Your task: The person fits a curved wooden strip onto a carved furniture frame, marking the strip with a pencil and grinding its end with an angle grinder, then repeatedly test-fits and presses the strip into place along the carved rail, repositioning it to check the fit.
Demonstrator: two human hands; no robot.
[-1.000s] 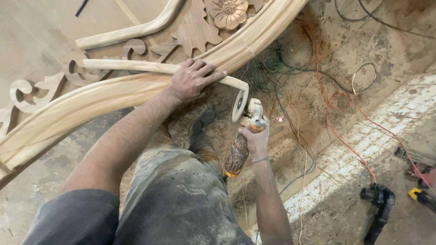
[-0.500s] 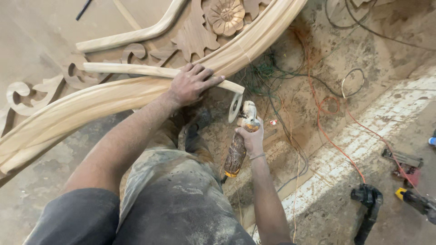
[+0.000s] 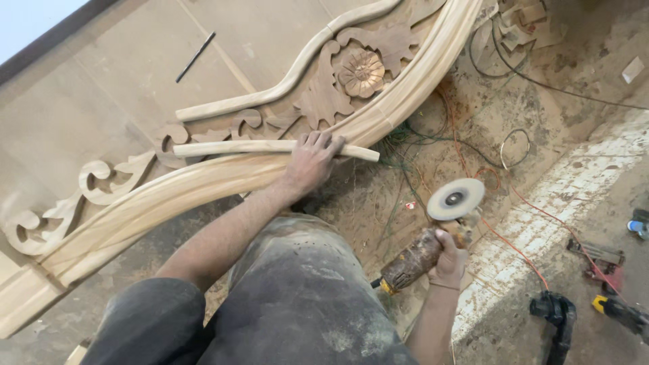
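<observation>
Floor (image 3: 595, 81): dusty, cables (image 3: 473, 145) strewn right of the hands.
Carving (image 3: 223, 179): pale, curved, floral.
Left hand (image 3: 312, 162): flat on carving.
Right hand (image 3: 449, 260): gripping grinder (image 3: 433, 233).

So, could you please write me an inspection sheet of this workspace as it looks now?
Surface: dusty floor with a white painted strip.
Job's things: curved carved wooden frame with a flower carving; angle grinder, disc facing up.
Clutter: loose wood strip on the frame, wood offcuts, black power tool, further tools at the right edge.
Grippers: left hand rests flat on the frame; right hand grips the grinder, away from the wood.
Cables: tangled orange, green and black cords on the floor.
Surroundings: flat board under the frame, with a dark rod.
</observation>
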